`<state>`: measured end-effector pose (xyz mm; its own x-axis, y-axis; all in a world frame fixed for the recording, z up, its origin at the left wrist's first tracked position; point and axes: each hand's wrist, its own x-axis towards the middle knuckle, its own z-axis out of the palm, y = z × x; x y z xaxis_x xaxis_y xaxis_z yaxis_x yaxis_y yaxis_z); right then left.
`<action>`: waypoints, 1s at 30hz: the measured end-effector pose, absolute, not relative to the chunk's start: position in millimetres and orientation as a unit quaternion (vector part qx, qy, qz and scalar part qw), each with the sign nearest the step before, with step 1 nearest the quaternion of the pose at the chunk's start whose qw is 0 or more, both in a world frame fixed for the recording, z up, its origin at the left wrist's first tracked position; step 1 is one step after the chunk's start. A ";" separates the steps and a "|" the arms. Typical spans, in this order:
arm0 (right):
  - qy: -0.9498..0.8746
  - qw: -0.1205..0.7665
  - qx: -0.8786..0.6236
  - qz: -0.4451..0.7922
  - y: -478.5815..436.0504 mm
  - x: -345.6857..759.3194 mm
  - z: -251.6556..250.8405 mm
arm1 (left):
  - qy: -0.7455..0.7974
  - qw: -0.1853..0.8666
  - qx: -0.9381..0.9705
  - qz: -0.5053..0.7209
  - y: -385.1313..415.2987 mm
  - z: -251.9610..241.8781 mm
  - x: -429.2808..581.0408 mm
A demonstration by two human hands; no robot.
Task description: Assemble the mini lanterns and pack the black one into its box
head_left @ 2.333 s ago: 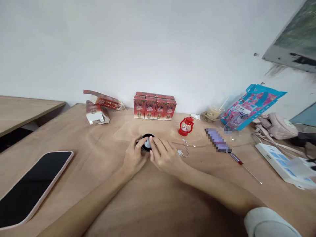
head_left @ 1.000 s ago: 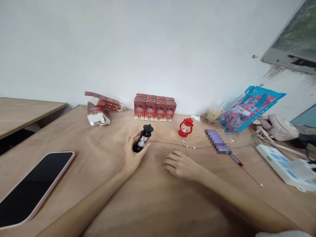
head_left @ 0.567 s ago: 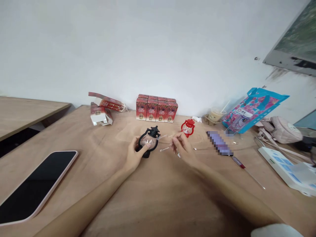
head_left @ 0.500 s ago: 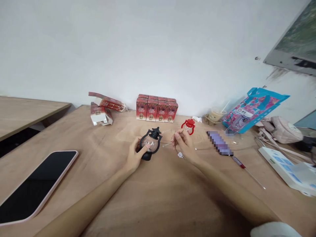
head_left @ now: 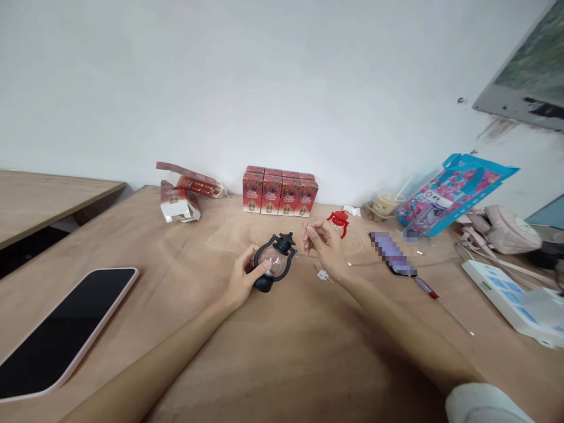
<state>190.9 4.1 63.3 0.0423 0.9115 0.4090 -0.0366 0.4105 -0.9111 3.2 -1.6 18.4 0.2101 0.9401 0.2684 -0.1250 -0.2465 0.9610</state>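
My left hand (head_left: 244, 280) grips a small black lantern (head_left: 275, 261) with a clear globe, held upright just above the wooden table (head_left: 282, 352). My right hand (head_left: 325, 249) is right beside the lantern's top and pinches a thin bent wire handle (head_left: 302, 235) between thumb and fingers. The wire's end is close to the lantern's cap; I cannot tell if it touches. A small red lantern (head_left: 339, 222) stands behind my right hand. A small white tag on wire (head_left: 322, 274) lies on the table under my right wrist.
Four red boxes (head_left: 279, 192) stand in a row by the wall, with opened boxes (head_left: 183, 191) to their left. A phone (head_left: 57, 329) lies at the left. A screwdriver (head_left: 440, 303), a blue bag (head_left: 453, 191), a drink cup (head_left: 385, 203) and a white box (head_left: 511, 294) are at the right.
My right hand let go of the lantern, picked the wire handle off the table and brought it up to the lantern's top. My left hand turned the lantern upright and lifted it.
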 end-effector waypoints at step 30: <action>-0.779 0.437 -0.446 0.047 11.5 211.3 57.6 | 0.329 0.454 0.684 0.468 -6.5 21.9 3.1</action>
<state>211.3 11.5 57.6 -0.2196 0.7366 0.6397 0.6541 0.5976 -0.4637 3.1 -6.5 21.9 0.3459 0.8741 0.3412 0.0254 -0.3722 0.9278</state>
